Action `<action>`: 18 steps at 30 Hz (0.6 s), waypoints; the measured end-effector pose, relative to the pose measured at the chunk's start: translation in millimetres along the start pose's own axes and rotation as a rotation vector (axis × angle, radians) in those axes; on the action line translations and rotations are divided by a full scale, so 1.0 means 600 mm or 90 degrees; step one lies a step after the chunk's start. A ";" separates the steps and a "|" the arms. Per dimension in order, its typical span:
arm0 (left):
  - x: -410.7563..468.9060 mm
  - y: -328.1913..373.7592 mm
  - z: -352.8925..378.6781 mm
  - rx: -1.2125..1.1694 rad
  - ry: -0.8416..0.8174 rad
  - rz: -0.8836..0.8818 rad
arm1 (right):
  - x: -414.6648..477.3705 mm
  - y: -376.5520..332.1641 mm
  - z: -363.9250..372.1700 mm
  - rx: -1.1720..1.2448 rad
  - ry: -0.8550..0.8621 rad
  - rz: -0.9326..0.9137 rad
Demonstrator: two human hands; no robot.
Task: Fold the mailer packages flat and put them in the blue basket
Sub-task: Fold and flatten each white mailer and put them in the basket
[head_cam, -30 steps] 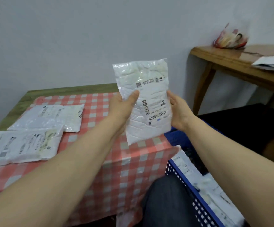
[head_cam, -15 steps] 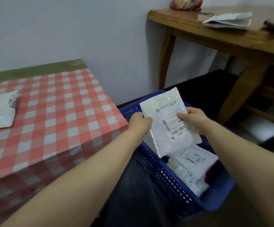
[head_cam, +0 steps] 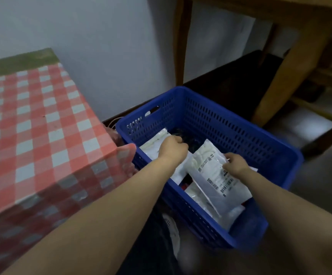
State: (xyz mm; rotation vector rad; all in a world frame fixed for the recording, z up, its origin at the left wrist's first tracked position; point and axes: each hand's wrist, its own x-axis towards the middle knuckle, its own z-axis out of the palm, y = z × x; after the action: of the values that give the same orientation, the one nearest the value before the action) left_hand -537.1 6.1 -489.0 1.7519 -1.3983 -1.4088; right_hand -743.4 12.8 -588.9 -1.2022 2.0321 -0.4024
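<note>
Right hand (head_cam: 234,163) pinches the flat white labelled mailer (head_cam: 218,179) inside the blue perforated plastic basket (head_cam: 230,124); left hand (head_cam: 172,148), curled, seems to grip another white packet (head_cam: 154,142). Best laid flat before letting go.

The basket (head_cam: 230,124) sits right of the table (head_cam: 32,120), mailers (head_cam: 218,175) inside, wooden table legs (head_cam: 286,76) behind it.

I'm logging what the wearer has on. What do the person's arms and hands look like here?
Both forearms are bare to the frame's edge, with no sleeves in view. The left hand and right hand show no gloves, watch or rings.
</note>
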 end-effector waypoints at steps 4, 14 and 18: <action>0.039 -0.008 -0.006 -0.012 0.011 -0.040 | 0.039 0.016 0.031 -0.040 -0.039 -0.008; 0.199 0.016 -0.041 0.102 0.092 -0.076 | 0.177 -0.090 0.128 0.058 -0.066 -0.026; 0.276 0.034 -0.072 0.197 0.123 -0.071 | 0.237 -0.136 0.190 0.072 -0.116 -0.051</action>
State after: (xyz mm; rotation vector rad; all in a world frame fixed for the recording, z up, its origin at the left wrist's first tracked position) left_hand -515.2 -161.2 -524.9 2.1280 -1.4914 -1.0840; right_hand -652.5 -139.4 -680.1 -1.2081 1.7876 -0.4244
